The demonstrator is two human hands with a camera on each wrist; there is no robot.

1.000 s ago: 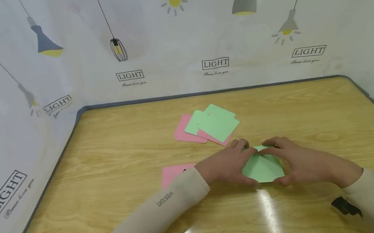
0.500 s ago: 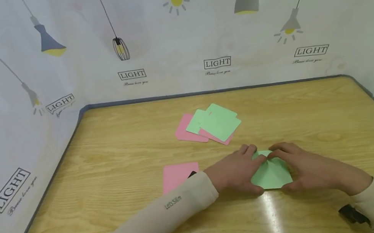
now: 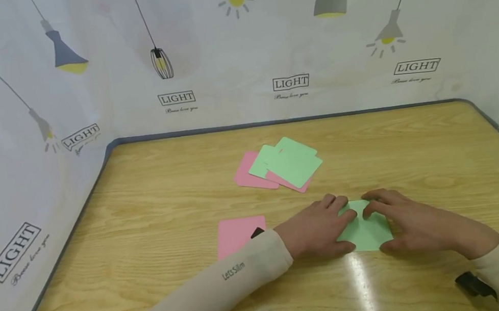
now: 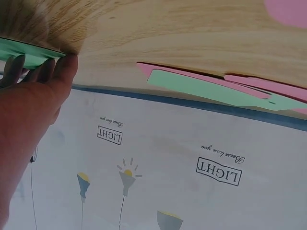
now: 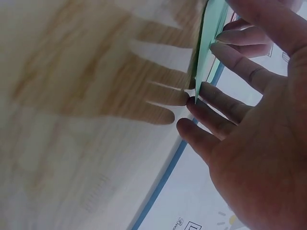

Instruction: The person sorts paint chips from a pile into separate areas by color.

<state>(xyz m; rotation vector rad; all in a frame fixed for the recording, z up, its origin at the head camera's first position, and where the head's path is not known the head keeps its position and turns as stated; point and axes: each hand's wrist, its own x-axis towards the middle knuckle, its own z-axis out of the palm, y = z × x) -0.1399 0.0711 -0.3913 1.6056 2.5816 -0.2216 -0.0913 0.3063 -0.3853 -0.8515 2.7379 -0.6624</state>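
Observation:
A green square of card (image 3: pixel 367 234) lies on the table between the two hands, its surface smooth in the head view. My left hand (image 3: pixel 315 230) covers its left side, with the index fingertip on the card and the thumb by the near left corner. From the right, my right hand (image 3: pixel 416 221) touches the card with relaxed fingers, its thumb at the near right corner. In the right wrist view, the fingertips (image 5: pixel 216 48) meet the thin edge of the green card (image 5: pixel 207 52). The left wrist view shows the left hand (image 4: pixel 36 100) at the same card's edge.
Behind the hands lies a loose overlapping pile of green cards (image 3: pixel 294 163) and pink cards (image 3: pixel 249 178). A single pink card (image 3: pixel 237 234) lies left, partly under the left sleeve (image 3: pixel 227 281). Printed white sheeting (image 3: pixel 231 75) walls the wooden table (image 3: pixel 144 203) at the back and sides.
Both hands and the green card have shifted slightly right and nearer in view. The index fingertips, together at the card's middle before, are now apart, and the crease-like shading there has gone.

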